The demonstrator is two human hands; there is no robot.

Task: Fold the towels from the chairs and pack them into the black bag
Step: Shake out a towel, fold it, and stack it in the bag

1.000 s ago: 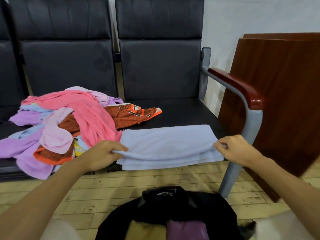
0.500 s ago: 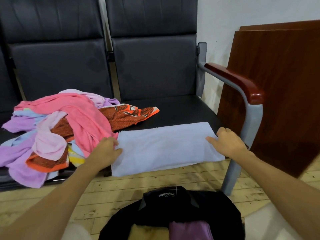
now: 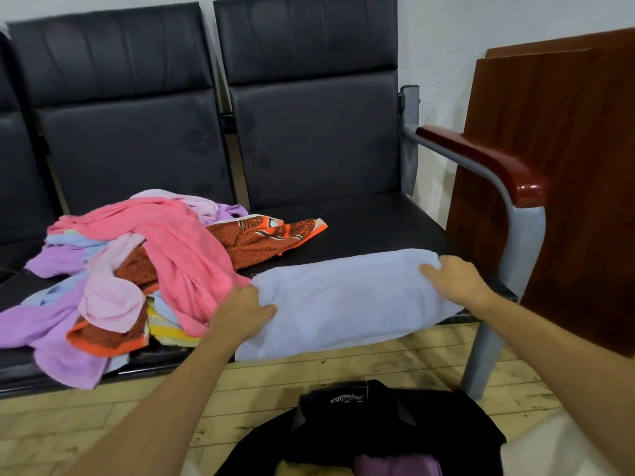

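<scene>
Pale blue towel [image 3: 343, 304] is laid folded on the chair seat [image 3: 378, 228], spanned between both hands. Its left end is gripped by the left hand [image 3: 245, 312], thumb on top. Right hand [image 3: 453, 280] is laid over the right end, fingers bent; grip cannot be told. Unfolded towel pile [image 3: 144, 262] is heaped just left of the left hand. Black bag [image 3: 378, 424] is set open below, between the hands.

Bare left hand [image 3: 245, 312], right hand [image 3: 453, 280] and forearms [image 3: 178, 389]; cream-white garment [image 3: 556, 448] below.
</scene>
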